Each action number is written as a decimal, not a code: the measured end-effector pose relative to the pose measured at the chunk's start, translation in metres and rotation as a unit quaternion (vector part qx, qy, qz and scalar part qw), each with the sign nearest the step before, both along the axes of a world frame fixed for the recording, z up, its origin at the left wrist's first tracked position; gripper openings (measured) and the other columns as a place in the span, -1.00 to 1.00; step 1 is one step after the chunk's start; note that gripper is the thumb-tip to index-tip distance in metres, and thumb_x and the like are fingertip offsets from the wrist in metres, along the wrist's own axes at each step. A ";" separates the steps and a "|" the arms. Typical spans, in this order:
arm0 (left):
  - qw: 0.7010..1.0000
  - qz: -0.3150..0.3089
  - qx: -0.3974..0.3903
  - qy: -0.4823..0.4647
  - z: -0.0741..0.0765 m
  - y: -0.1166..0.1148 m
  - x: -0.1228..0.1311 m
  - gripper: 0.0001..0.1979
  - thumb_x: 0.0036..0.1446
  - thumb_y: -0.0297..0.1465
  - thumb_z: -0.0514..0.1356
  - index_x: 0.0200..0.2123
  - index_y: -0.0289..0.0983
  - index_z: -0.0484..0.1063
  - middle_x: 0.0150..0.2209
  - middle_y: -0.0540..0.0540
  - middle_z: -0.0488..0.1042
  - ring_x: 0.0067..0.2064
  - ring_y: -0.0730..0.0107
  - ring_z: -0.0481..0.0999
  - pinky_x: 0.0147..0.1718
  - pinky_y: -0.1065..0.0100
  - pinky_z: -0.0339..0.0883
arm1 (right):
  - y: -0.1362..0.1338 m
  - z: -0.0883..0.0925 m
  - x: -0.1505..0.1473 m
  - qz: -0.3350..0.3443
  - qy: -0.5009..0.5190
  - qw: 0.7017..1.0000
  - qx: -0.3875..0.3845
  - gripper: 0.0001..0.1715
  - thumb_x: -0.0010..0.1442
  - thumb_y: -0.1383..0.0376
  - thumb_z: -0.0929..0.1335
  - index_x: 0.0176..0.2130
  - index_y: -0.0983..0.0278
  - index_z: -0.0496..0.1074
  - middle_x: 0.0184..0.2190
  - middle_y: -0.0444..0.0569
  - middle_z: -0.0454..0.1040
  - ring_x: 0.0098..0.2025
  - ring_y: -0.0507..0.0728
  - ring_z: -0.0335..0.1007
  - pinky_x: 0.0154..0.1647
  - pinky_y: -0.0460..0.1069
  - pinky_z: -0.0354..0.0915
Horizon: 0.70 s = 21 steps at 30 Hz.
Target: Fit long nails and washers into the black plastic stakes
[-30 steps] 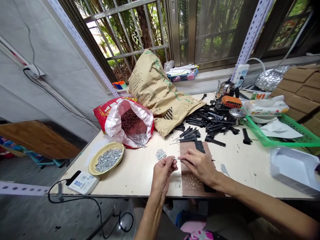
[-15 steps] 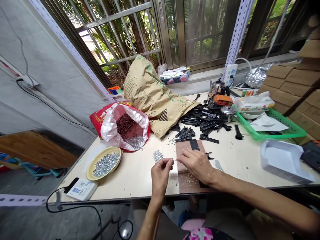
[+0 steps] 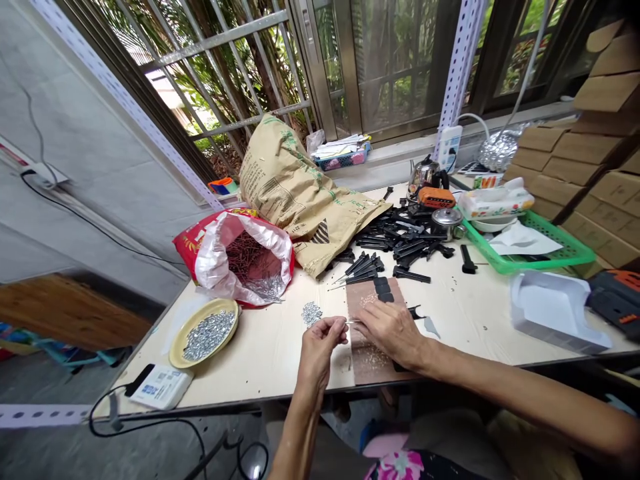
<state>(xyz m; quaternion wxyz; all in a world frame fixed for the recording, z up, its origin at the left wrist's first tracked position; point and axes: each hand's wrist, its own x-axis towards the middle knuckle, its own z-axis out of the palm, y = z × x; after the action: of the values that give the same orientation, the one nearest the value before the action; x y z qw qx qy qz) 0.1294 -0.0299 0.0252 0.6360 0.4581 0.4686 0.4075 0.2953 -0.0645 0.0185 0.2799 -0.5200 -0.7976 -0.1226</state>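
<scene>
In the head view my left hand (image 3: 320, 347) is closed in a pinch, thumb against fingers; whatever sits between the fingertips is too small to make out. A thin metal rod (image 3: 353, 322) bridges the short gap to my right hand (image 3: 393, 333), whose bent fingers close over the rod's other end. My right hand rests above a brown mat (image 3: 357, 370) strewn with pale crumbs. Just beyond my left hand lies a small heap of shiny metal pieces (image 3: 311, 312). Black parts with thin metal shafts (image 3: 367, 267) lie past the mat.
A yellow dish (image 3: 175, 357) of metal pieces and a red sack (image 3: 187, 241) of screws stand left. Behind are a paper sack (image 3: 280, 180) and heaped black parts (image 3: 410, 233). At right are a green basket (image 3: 505, 267), a white tray (image 3: 550, 310) and cardboard boxes (image 3: 585, 200).
The camera view has shifted slightly. Both hands keep nearly the same pose over the table, and the thin metal rod between them shows a little more clearly.
</scene>
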 end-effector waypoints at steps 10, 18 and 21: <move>1.000 -0.010 -0.003 -0.003 -0.002 0.000 -0.001 -0.72 -0.14 -0.26 0.35 -0.43 -0.38 0.52 -0.50 -0.04 0.48 -0.50 0.55 0.38 -0.45 0.47 0.31 | -0.001 0.002 0.002 0.021 0.039 0.998 -0.039 -0.89 0.28 0.29 0.25 -0.28 0.26 0.34 -0.36 -0.07 0.39 -0.32 0.07 0.30 -0.35 -0.05 0.09; 0.999 -0.047 -0.006 0.016 0.000 0.003 -0.002 -0.74 -0.13 -0.28 0.35 -0.46 -0.39 0.51 -0.56 0.00 0.44 -0.53 0.57 0.36 -0.48 0.49 0.27 | -0.004 0.000 0.004 0.046 0.115 0.981 -0.148 -0.79 0.31 0.33 0.20 -0.33 0.30 0.35 -0.39 -0.06 0.35 -0.37 0.05 0.30 -0.38 -0.08 0.18; 0.996 -0.066 0.008 0.059 -0.001 0.003 0.000 -0.70 -0.09 -0.24 0.32 -0.37 -0.38 0.54 -0.49 -0.04 0.46 -0.47 0.52 0.37 -0.44 0.46 0.31 | -0.001 0.002 0.020 0.088 0.162 0.966 -0.180 -0.82 0.30 0.32 0.22 -0.26 0.28 0.38 -0.32 -0.06 0.35 -0.32 0.04 0.32 -0.33 -0.10 0.22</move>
<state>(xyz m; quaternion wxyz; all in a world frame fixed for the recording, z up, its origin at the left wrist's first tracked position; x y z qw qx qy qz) 0.1290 -0.0270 0.0244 0.6293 0.5157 0.4709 0.3410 0.3149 -0.0656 0.0209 0.3169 -0.5025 -0.7932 0.1340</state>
